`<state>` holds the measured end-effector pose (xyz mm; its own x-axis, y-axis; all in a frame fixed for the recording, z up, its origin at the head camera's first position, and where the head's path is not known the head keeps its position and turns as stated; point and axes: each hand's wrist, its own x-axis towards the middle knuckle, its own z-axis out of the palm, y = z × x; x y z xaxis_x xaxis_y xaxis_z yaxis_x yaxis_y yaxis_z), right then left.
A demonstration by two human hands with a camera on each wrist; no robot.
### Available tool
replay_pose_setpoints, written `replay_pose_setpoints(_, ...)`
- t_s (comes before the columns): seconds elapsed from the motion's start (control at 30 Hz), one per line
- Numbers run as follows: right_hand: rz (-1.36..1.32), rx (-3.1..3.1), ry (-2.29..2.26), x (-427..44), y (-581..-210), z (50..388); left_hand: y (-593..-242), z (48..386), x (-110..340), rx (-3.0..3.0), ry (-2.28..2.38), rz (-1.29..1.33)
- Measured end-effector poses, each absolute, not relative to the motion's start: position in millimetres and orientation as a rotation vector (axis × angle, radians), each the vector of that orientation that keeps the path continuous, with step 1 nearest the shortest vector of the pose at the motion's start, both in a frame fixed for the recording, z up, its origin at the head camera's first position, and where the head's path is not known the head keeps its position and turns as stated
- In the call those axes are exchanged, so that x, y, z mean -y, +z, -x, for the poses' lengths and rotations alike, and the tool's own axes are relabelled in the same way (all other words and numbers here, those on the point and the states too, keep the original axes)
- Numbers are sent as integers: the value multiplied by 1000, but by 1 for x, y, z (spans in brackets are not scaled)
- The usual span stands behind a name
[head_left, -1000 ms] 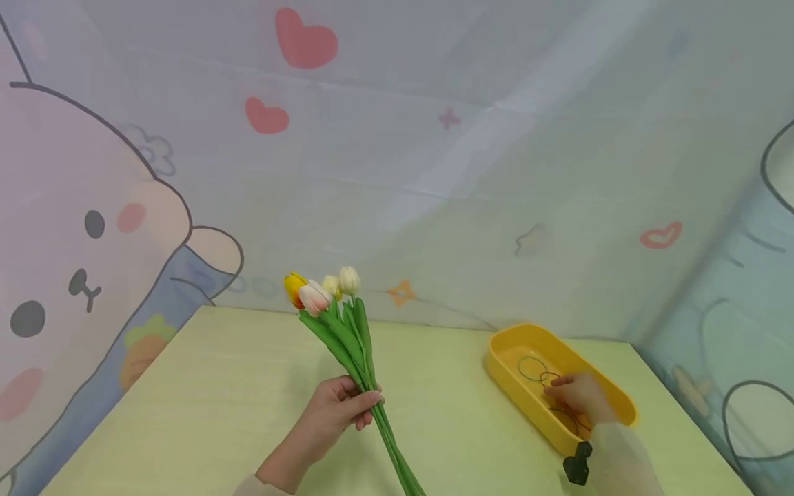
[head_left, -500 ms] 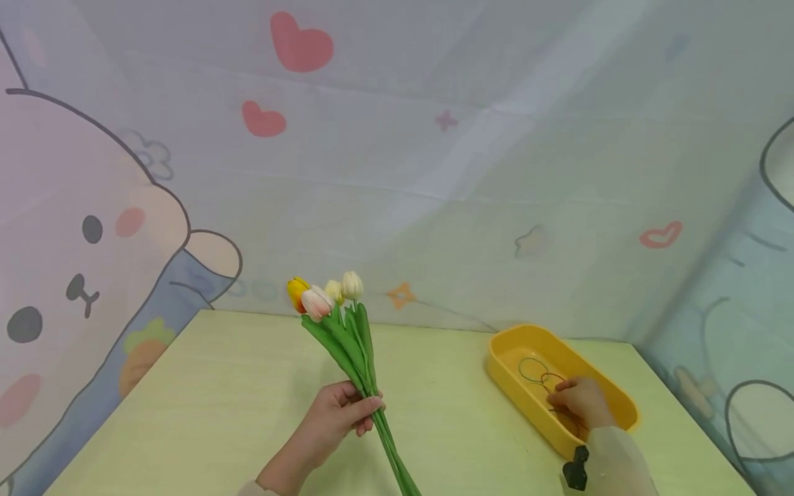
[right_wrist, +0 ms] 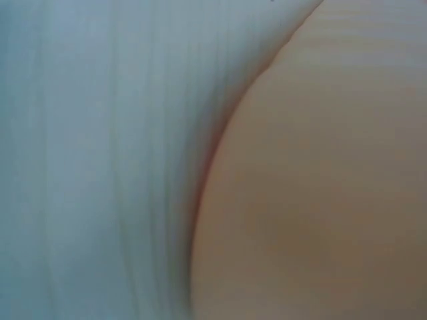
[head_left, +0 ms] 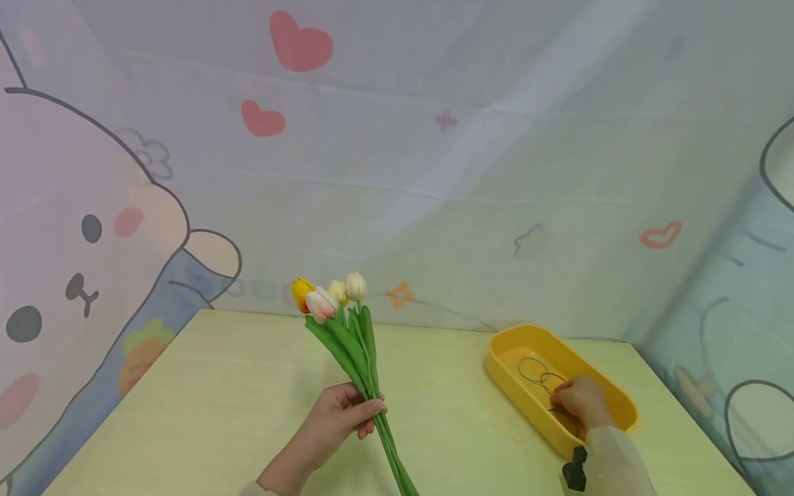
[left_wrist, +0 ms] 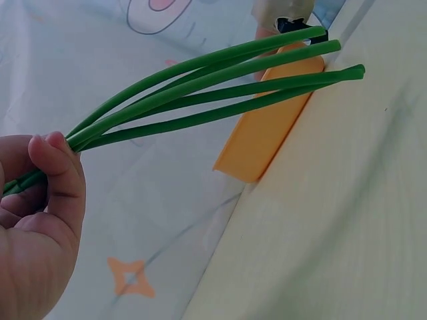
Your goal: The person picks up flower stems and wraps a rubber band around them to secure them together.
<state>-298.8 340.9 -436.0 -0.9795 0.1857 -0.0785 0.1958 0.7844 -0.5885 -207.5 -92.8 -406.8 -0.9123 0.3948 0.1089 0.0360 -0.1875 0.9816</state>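
Observation:
My left hand [head_left: 338, 420] grips the green stems of several tulips [head_left: 322, 303] between thumb and fingers, holding the bunch tilted above the table. One bloom is yellow-orange, one pink-white, the others cream or white. In the left wrist view the loose lower stems [left_wrist: 220, 87] fan out past my hand [left_wrist: 47, 213]. Thin rings like elastic bands [head_left: 532, 369] lie in a yellow tray [head_left: 517, 393] at the right. Inside that tray my right hand [head_left: 583, 401] reaches down, fingertips at a dark band; whether they pinch it is hidden. The right wrist view shows mostly blurred skin.
A pale yellow-green table [head_left: 217, 386] carries the tray near its right edge. Behind it hangs a printed cloth [head_left: 397, 172] with hearts and a cartoon bear. A black wrist-worn device [head_left: 575, 468] sits by the tray's near end.
The tulips and my left hand have shifted slightly down and to the right. My right hand has settled a little lower in the tray, fingertips moving from the reddish band toward the dark one.

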Motion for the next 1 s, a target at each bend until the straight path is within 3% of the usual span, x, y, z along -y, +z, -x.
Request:
replay_pose_setpoints(0.43, -175, -2973, -843, -339, -438, 298, -409, 207, 92, -1850, 2181, -550)
replay_pose_setpoints(0.7, -232, -2880, -1073, -339, -438, 300, -411, 207, 92, -1848, 2179, -568)
replay_pose_setpoints(1.0, -121, -2911, -1173, -333, -424, 296, -409, 208, 91, -1855, 2194, -509)
